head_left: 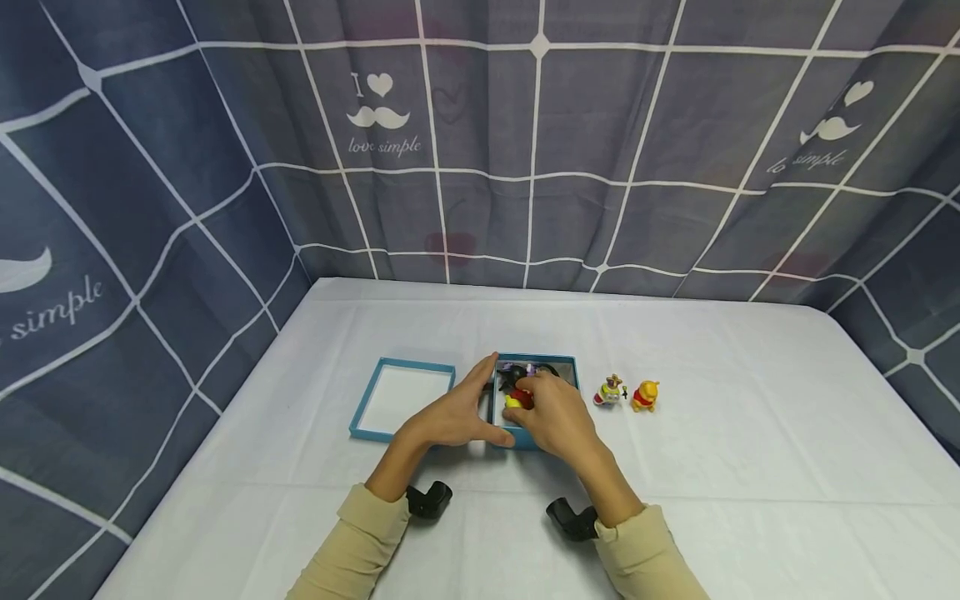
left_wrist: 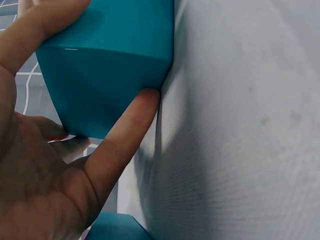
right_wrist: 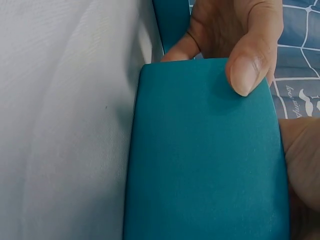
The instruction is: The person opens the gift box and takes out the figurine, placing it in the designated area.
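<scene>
A blue open box [head_left: 536, 357] stands on the table with several small toy figurines inside. My left hand [head_left: 457, 412] holds its left side: the thumb lies on the front wall, the other fingers spread along the left wall, one fingertip low near the tablecloth in the left wrist view. My right hand [head_left: 555, 417] reaches in over the right front of the box, thumb and fingers pinching a red and yellow figurine [head_left: 519, 400] with a black part beside it. In the right wrist view the box's front wall [right_wrist: 205, 150] hides what the right hand grips.
A blue-rimmed lid [head_left: 366, 395] lies to the left, its white inside up. Right of the box stand a colourful figurine [head_left: 609, 390] and a yellow bear figurine [head_left: 646, 396] in red. Grey gridded curtain [head_left: 480, 125] surrounds the white table.
</scene>
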`<state>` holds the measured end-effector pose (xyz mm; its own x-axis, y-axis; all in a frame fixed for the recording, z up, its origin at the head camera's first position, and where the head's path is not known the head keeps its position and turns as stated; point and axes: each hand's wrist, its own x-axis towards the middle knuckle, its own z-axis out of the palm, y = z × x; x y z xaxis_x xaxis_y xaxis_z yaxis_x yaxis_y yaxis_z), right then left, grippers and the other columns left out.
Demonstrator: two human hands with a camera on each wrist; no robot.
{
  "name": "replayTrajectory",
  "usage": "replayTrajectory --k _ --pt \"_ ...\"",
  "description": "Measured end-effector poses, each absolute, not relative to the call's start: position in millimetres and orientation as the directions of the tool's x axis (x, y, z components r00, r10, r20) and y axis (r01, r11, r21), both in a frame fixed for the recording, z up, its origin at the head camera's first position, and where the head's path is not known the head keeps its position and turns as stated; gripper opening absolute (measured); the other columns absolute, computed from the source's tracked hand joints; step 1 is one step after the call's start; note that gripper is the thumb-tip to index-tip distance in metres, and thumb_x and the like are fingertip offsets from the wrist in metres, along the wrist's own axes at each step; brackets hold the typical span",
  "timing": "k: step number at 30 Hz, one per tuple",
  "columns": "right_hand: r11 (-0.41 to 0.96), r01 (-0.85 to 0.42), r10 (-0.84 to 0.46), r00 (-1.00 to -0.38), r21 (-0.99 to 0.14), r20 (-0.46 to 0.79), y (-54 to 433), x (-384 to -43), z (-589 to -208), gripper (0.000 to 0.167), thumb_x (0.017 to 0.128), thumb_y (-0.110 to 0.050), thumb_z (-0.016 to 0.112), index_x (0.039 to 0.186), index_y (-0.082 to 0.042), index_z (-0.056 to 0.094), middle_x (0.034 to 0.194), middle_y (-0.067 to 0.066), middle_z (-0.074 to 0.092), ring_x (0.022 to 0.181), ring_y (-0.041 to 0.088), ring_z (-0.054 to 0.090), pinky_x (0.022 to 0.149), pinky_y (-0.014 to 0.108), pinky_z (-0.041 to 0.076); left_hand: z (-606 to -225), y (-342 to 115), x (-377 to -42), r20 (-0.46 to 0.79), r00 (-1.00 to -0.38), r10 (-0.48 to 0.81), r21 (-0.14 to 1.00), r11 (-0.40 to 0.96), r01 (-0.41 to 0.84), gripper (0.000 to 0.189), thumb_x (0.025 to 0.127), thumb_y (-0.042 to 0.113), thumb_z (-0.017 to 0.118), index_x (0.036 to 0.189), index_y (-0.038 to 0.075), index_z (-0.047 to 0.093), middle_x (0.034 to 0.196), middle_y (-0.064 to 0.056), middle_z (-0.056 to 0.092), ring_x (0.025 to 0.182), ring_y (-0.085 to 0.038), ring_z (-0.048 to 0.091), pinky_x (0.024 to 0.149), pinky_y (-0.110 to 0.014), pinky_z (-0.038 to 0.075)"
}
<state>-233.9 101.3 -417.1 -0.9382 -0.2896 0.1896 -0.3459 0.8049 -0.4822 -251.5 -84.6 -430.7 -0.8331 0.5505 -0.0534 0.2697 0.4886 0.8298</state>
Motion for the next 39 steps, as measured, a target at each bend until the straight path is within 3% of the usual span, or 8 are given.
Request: replayTrajectory --k 14,21,24,30,35,39 --pt "0.782 -0.391 -0.311 -0.920 -0.485 0.240 104 -236 -420 0.036 0.084 -0.020 0.078 0.110 0.005 0.073 0.096 0.008 0.065 0.075 0.017 0.053 0.064 0.033 0.046 -431 -87 -251 -0.054 -0.835 0.548 0.827 0.492 0.270 0.120 0.078 0.030 0.085 0.159 0.010 -0.001 0.164 -0.010 -0.001 0.149 -0.029 0.004 0.115 -0.055 0.018" --pt "0.664 -0.427 -0.335 -0.904 -0.614 0.266 111 -235 -419 0.031 0.090 -0.012 0.068 0.116 0.004 0.071 0.108 0.013 0.069 0.077 0.018 0.060 0.066 0.035 0.050 -431 -85 -251 -0.056 -0.840 0.540 0.823 0.501 0.267 0.120 0.077 0.029 0.085 0.159 0.009 -0.001 0.164 -0.010 0.000 0.149 -0.028 0.005 0.115 -0.054 0.017" --pt "0.613 -0.438 -0.357 -0.896 -0.658 0.263 115 -235 -417 0.030 0.094 -0.012 0.063 0.120 0.002 0.069 0.115 0.013 0.068 0.085 0.019 0.064 0.073 0.039 0.052 -432 -85 -252 -0.052 -0.840 0.540 0.821 0.502 0.272 0.120 0.077 0.029 0.085 0.159 0.007 0.000 0.164 -0.010 0.000 0.149 -0.028 0.005 0.115 -0.054 0.017" --pt "0.587 -0.464 -0.390 -0.880 -0.664 0.270 118 -235 -416 0.030 0.100 -0.010 0.057 0.128 -0.002 0.065 0.119 0.012 0.068 0.093 0.021 0.064 0.080 0.042 0.052 -434 -84 -252 -0.048 -0.840 0.540 0.822 0.500 0.274 0.122 0.076 0.032 0.086 0.159 0.006 0.000 0.164 -0.010 0.000 0.149 -0.027 0.004 0.116 -0.052 0.017" --pt "0.601 -0.453 -0.381 -0.887 -0.658 0.263 119 -236 -417 0.029 0.101 -0.012 0.056 0.128 -0.003 0.065 0.117 0.011 0.068 0.091 0.019 0.064 0.080 0.041 0.052 -434 -83 -252 -0.046 -0.842 0.538 0.820 0.502 0.276 0.122 0.076 0.032 0.086 0.159 0.006 0.000 0.164 -0.010 0.000 0.149 -0.026 0.004 0.116 -0.051 0.016" --pt "0.603 -0.454 -0.384 -0.886 -0.655 0.261 119 -237 -419 0.038 0.096 -0.018 0.067 0.130 -0.002 0.063 0.112 0.010 0.069 0.088 0.019 0.064 0.077 0.041 0.053 -434 -83 -252 -0.050 -0.841 0.538 0.816 0.508 0.276 0.122 0.076 0.032 0.086 0.159 0.006 0.000 0.164 -0.009 0.000 0.149 -0.026 0.004 0.116 -0.052 0.017"
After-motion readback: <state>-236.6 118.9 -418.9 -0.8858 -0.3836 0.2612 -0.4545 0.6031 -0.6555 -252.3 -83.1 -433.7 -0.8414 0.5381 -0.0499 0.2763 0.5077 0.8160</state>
